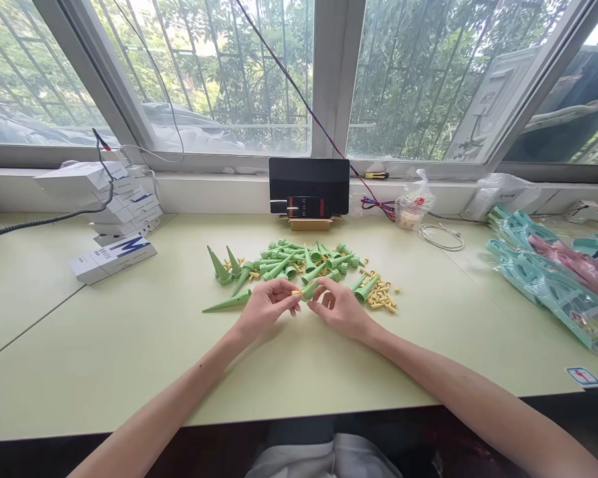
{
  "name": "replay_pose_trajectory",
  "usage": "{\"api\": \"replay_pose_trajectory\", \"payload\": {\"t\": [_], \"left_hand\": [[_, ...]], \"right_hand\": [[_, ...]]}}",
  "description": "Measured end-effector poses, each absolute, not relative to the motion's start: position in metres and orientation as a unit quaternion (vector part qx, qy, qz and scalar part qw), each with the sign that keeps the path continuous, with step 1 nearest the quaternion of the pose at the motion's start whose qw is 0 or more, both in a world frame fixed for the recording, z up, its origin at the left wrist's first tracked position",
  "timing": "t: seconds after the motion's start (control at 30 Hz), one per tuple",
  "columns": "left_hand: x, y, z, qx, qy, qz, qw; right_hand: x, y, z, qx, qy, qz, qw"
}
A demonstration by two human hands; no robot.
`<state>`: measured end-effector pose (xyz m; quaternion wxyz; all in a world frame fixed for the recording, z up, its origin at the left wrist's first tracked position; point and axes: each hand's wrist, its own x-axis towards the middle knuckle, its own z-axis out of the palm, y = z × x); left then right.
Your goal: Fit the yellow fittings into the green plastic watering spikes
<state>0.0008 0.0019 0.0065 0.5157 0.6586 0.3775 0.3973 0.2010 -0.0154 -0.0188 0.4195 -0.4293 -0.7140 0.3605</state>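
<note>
Over the table my left hand [268, 307] pinches a small yellow peg [296, 292] between thumb and fingertips. Facing it, my right hand [343, 309] grips a green plastic spike [309, 290] by its sides. The peg's end is at the spike; whether it sits inside cannot be made out. Behind both hands lies a heap of green cone-shaped spikes [278, 265], some with ribbed caps. One loose spike [226, 302] lies left of my left hand. To the right of my right hand is a scatter of yellow pegs [380, 297].
A phone [309, 207] leans against a dark screen [309, 179] on a small cardboard stand. White boxes [113, 257] are stacked at left. A tied plastic bag [413, 202], a coiled white cable [441, 238] and bagged turquoise plastic items [553, 279] lie to the right.
</note>
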Motion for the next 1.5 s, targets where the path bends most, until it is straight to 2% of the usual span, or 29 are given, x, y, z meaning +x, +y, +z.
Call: {"api": "replay_pose_trajectory", "payload": {"t": [0.43, 1.03, 1.5], "left_hand": [[-0.001, 0.005, -0.005, 0.694, 0.375, 0.363, 0.496], [-0.001, 0.001, -0.003, 0.718, 0.37, 0.346, 0.478], [0.0, 0.002, -0.002, 0.751, 0.367, 0.333, 0.437]], "right_hand": [[0.2, -0.014, -0.021, -0.429, -0.738, 0.295, 0.429], [0.201, -0.016, -0.019, -0.417, -0.72, 0.365, 0.418], [0.199, -0.015, -0.021, -0.411, -0.751, 0.314, 0.412]]}}
